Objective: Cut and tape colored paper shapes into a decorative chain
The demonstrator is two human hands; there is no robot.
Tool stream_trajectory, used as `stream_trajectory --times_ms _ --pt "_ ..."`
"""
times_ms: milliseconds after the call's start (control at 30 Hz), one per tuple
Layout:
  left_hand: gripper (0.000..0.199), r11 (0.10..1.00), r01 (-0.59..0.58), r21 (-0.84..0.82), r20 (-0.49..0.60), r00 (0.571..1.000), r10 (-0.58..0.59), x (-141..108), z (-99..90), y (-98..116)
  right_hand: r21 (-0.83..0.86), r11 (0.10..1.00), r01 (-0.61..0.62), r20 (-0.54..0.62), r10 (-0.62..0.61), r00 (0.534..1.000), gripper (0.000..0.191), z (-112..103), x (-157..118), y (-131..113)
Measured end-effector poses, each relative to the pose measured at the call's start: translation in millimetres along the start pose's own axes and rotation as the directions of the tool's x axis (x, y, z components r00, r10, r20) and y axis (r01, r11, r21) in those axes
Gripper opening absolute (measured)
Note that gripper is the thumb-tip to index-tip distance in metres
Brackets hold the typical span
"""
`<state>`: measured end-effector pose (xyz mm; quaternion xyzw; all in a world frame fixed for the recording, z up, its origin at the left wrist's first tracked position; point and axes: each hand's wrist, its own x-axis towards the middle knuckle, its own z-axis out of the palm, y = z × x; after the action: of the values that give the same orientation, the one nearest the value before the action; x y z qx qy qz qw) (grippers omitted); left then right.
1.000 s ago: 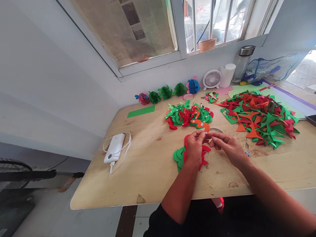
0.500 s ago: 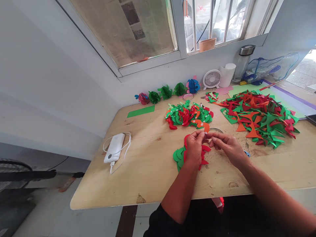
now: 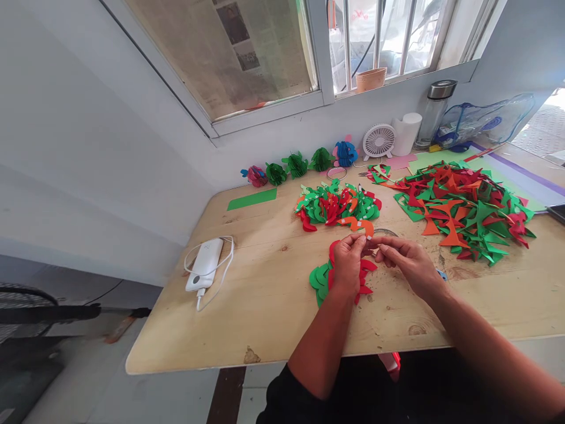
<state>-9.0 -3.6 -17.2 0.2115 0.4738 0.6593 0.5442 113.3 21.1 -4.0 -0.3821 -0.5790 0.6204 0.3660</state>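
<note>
Orange paper strip (image 3: 365, 227), dotted with small white squares, and you've got its near end pinched between the thumb and fingers of your left hand (image 3: 348, 259), right by the front of the mixed paper pile (image 3: 336, 204). Your right hand (image 3: 409, 262) meets it there, thumb and forefinger drawn close; whether anything sits between them, you can't tell from up here. Print and photos show on the newspaper (image 3: 273, 41) across the window, too small to read, and the marking on the white power bank (image 3: 205, 265) is just as faint.

Under your left hand, the red pieces (image 3: 367, 275) and green pieces (image 3: 321, 281) are partly covered. A blue object (image 3: 442, 274) peeks out by your right wrist, mostly hidden, and a dark device (image 3: 558, 213) is cut off at the picture's right side.

Your forearms cross the front edge of the table (image 3: 260, 306). Leftward, pale wood stretches from the green pieces to the power bank; rightward, the offcut heap (image 3: 470, 212) crowds the space beyond your right hand.
</note>
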Motion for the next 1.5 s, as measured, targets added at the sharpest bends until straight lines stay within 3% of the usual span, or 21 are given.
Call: stream_trajectory --times_ms 367,900,1233,1500 --pt "0.024 0.993 -0.064 0.097 -0.027 0.997 0.067 -0.7 1.8 2.6 -0.006 1.0 0.0 -0.017 0.0 1.0 0.035 -0.2 -0.8 0.3" --pt "0.03 1.0 -0.012 0.009 -0.006 1.0 0.012 1.5 0.0 -2.2 -0.042 0.999 0.007 -0.031 -0.009 0.999 0.04 2.0 -0.8 -4.7" --pt "0.026 0.994 -0.043 0.101 -0.063 0.997 0.049 1.1 1.8 2.0 -0.079 0.997 -0.009 -0.017 0.008 1.0 0.039 2.5 -1.5 -7.2" --pt "0.02 0.99 -0.04 0.136 -0.016 0.999 0.043 -2.9 3.4 6.6 0.002 0.999 -0.042 -0.204 0.041 0.978 0.044 -2.0 -0.3 -2.4"
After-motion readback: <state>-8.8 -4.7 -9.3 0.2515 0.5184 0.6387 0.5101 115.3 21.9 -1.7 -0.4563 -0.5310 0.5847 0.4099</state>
